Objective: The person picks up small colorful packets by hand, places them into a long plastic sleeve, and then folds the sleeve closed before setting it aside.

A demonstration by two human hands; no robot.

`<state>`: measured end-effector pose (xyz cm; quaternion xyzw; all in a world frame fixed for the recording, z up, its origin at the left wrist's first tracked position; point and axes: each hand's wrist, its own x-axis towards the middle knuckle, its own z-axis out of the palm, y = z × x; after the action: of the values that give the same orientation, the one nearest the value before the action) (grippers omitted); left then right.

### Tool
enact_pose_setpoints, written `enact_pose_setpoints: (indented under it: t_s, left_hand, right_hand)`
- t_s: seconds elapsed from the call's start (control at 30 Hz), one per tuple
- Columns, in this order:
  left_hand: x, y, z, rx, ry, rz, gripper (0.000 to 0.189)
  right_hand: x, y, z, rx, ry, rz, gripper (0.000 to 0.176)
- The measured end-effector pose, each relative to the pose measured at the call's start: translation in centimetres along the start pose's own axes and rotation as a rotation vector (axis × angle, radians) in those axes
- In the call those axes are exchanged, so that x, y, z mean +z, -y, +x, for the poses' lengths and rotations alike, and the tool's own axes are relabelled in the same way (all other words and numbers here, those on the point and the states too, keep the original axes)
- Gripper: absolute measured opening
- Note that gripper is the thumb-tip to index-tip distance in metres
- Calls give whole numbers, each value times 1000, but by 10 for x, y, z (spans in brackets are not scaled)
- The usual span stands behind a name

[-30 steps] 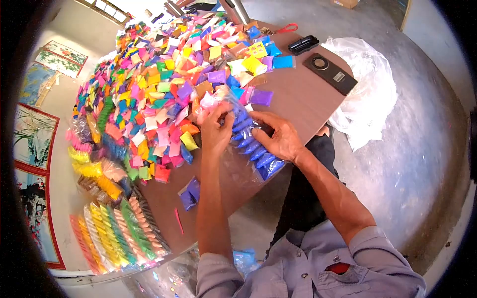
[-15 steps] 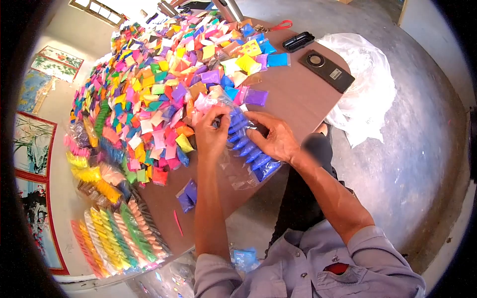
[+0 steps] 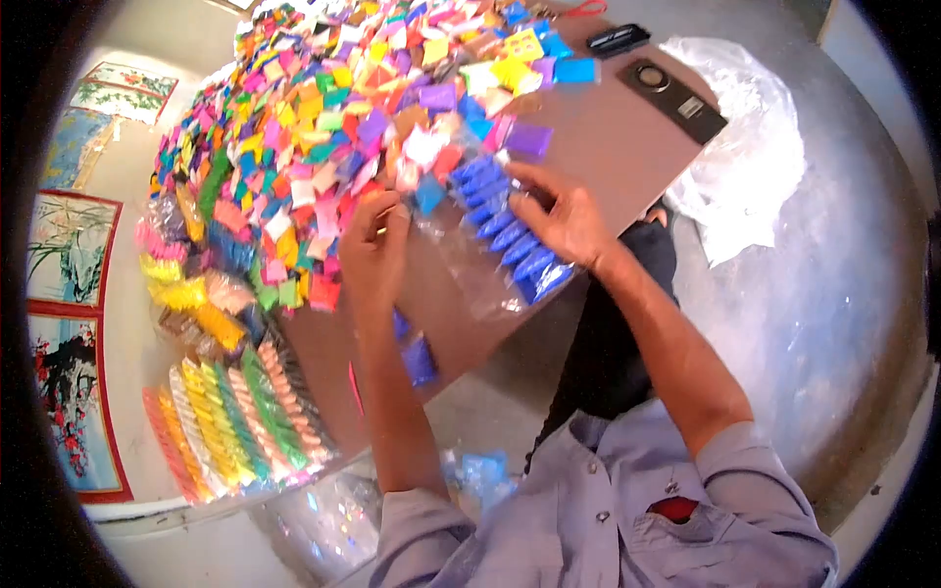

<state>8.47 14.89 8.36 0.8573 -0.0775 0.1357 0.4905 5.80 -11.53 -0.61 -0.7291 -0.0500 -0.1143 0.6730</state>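
Near the table's front edge lies a clear bag of blue packets (image 3: pixel 503 227), its packets in a slanting row. My right hand (image 3: pixel 564 220) grips the upper right side of this bag, thumb over the packets. My left hand (image 3: pixel 374 250) is to the left of the bag, apart from it, with fingers curled toward the thumb; whether something small is between them is too blurred to tell. Loose blue packets (image 3: pixel 419 359) lie just right of my left forearm. A big heap of coloured packets (image 3: pixel 323 147) rises beyond my hands.
Filled bags in coloured rows (image 3: pixel 230 426) lie at the table's left corner, near a thin pink stick (image 3: pixel 355 388). A dark device with a dial (image 3: pixel 673 99) and a black case (image 3: pixel 619 39) sit at the far right. White plastic (image 3: pixel 740 147) hangs beyond the table edge.
My left hand has moved left, away from the bag's top. My right hand still holds the bag. The whole view has shifted, with the table appearing higher and further right.
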Motion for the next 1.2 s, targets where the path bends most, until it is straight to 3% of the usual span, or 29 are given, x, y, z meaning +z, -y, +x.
enact_pose_setpoints:
  t_s: [0.1, 0.2, 0.27, 0.37, 0.5, 0.57, 0.6, 0.7, 0.73, 0.77, 0.83, 0.87, 0.97, 1.1, 1.2]
  left_hand:
    - [-59, -11, -42, -33, -67, 160, 17]
    - [-103, -11, -98, -235, -101, 363, 20]
    - [-112, 1, -134, -416, -28, 459, 21]
    - [-86, 13, -175, -445, -15, 467, 32]
    - [-78, 25, -190, -395, -43, 218, 44]
    - [-84, 31, -193, -502, -2, 67, 53]
    - [-86, 30, -195, -536, 5, -33, 49]
    - [-83, 6, -183, -585, 0, -171, 45]
    - [-79, -11, -170, -546, -14, -94, 33]
    - [-74, -19, -161, -561, -14, -94, 33]
    - [-62, -24, -129, -427, -101, -221, 24]
    - [-57, -23, -113, -376, -95, -249, 19]
    - [-29, -24, -62, -377, -154, -310, 21]
    - [9, -6, -4, -201, -197, -328, 27]
    - [29, 34, 22, -155, -50, -241, 28]
  right_hand:
    - [0, -1, 3, 65, 14, -4, 45]
    - [3, -9, 4, 48, 12, 43, 43]
    - [4, -10, 5, -4, -5, 27, 42]
    - [1, -6, 4, -2, 5, -1, 42]
    - [-1, -4, 1, -15, -20, -54, 42]
    - [0, 4, 0, 32, -11, -45, 42]
    - [-1, 5, 1, 86, 10, -13, 43]
    - [-1, 5, 0, 71, -7, -22, 43]
    - [1, -3, 1, 35, -5, 16, 44]
    - [2, -6, -5, 47, 3, 14, 44]
    - [-1, -3, 2, -56, -10, -103, 43]
    - [-3, 6, 0, 39, 20, -71, 43]
    - [-3, 9, 1, 25, 6, -45, 42]
    - [-2, 5, 0, 36, 0, -1, 42]
    - [-2, 10, -1, 60, -8, -18, 41]
